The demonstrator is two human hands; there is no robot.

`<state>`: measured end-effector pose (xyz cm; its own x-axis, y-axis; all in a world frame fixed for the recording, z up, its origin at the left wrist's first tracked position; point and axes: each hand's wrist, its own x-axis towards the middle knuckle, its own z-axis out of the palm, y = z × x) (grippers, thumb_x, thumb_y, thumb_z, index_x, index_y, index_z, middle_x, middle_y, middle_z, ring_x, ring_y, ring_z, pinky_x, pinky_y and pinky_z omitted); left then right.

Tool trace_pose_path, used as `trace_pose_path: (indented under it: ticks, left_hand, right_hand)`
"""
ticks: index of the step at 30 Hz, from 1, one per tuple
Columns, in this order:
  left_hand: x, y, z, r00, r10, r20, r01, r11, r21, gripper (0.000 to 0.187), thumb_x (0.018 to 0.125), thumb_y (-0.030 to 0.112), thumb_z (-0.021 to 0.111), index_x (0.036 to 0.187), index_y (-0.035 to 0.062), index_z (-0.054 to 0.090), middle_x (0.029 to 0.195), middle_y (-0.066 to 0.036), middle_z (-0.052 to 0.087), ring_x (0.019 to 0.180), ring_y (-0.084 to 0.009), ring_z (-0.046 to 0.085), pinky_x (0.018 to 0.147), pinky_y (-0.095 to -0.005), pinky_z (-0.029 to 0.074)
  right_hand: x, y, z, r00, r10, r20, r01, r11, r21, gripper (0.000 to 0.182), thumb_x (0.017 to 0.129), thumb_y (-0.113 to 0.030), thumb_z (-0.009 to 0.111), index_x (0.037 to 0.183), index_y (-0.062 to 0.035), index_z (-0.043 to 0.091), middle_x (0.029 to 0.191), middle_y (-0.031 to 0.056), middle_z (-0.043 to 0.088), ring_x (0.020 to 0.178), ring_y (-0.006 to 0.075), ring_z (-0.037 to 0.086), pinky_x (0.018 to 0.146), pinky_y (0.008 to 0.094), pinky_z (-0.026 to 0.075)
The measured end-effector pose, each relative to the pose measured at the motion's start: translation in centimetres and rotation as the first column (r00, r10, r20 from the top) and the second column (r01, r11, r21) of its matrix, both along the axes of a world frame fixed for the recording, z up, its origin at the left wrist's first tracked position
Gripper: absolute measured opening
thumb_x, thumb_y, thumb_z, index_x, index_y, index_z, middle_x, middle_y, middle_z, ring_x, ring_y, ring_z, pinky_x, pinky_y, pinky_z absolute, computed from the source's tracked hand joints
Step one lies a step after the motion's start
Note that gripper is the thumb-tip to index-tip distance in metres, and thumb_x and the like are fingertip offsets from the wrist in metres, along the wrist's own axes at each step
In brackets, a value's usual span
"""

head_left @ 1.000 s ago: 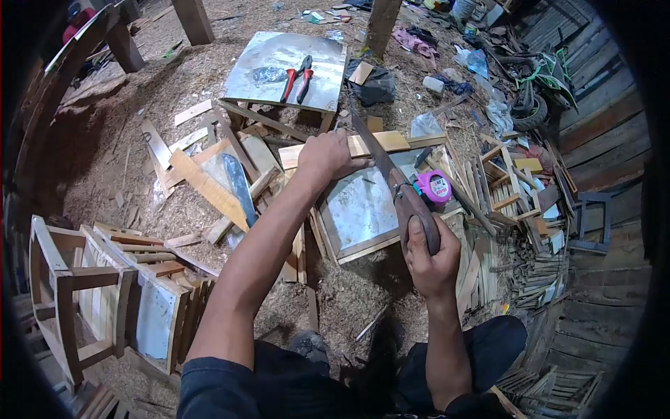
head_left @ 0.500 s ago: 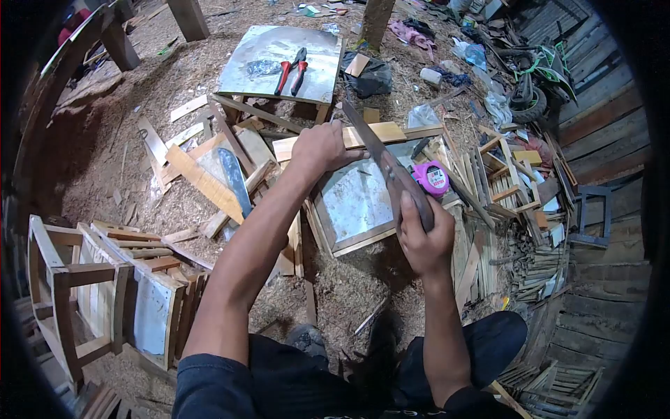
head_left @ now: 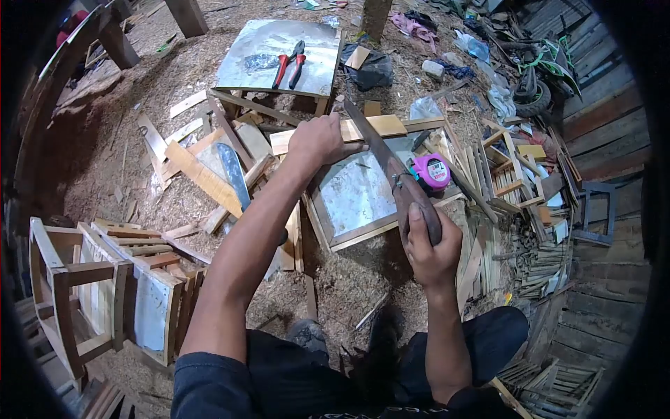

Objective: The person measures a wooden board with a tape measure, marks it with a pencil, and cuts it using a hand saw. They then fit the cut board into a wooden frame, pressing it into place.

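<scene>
My right hand (head_left: 434, 246) is wrapped round the handle of a dark, worn handsaw (head_left: 381, 151), whose blade slants up and away across a light wooden board (head_left: 380, 126). The board lies along the far edge of a wooden frame with a sheet-metal panel (head_left: 352, 199). With my left hand (head_left: 317, 143) I grip the board just left of the blade, pressing it down, the thumb pointing towards the saw. A pink tape measure (head_left: 431, 172) rests on the frame, right of the saw. Whether the teeth have cut into the board is hard to see.
A metal-topped stool (head_left: 279, 52) stands beyond, carrying red-handled pliers (head_left: 290, 64). A large knife (head_left: 234, 174) lies among scrap boards (head_left: 202, 178) on the left. Wooden stools (head_left: 87, 279) stand at lower left, stacked slats (head_left: 541, 258) at right.
My right hand has drawn the saw slightly back towards me, down and to the right. My left hand still holds the board in about the same place.
</scene>
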<state>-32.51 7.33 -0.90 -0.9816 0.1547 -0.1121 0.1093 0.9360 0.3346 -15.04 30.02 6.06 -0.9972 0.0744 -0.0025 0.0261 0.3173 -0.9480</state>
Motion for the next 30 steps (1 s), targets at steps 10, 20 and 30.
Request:
trace_pose_path:
  ticks: [10,20,30]
  left_hand:
    - [0.6,0.4,0.5,0.998,-0.038,-0.055,0.038,0.999,0.002,0.079,0.083,0.069,0.063,0.112,-0.0046,0.057,0.109,-0.027,0.068,0.102,-0.0406,0.067,0.090,-0.0486,0.053]
    - [0.5,0.2,0.7,0.999,-0.041,-0.026,0.041,0.999,-0.007,0.082,0.082,0.070,0.063,0.113,-0.0048,0.056,0.112,-0.028,0.067,0.107,-0.0404,0.066,0.093,-0.0471,0.053]
    - [-0.3,0.0,0.4,0.997,-0.036,-0.061,0.037,0.999,0.002,0.085,0.081,0.075,0.062,0.109,-0.0052,0.056,0.109,-0.028,0.068,0.104,-0.0417,0.066,0.091,-0.0479,0.053]
  right_hand:
    - [-1.0,-0.9,1.2,0.997,0.068,0.030,-0.065,0.994,-0.087,0.028,0.101,-0.023,0.062,0.081,-0.0044,0.059,0.058,-0.0053,0.046,0.045,0.0042,0.042,0.042,0.0217,0.031]
    - [-0.6,-0.8,1.0,0.998,0.065,-0.017,-0.065,0.998,0.001,0.030,0.101,-0.023,0.062,0.080,-0.0030,0.058,0.058,-0.0047,0.048,0.045,0.0032,0.043,0.041,0.0224,0.031]
    - [-0.3,-0.5,1.3,0.997,0.042,-0.072,-0.038,0.998,0.048,0.032,0.097,-0.030,0.065,0.088,0.0006,0.069,0.057,0.0016,0.053,0.056,0.0090,0.049,0.053,0.0305,0.040]
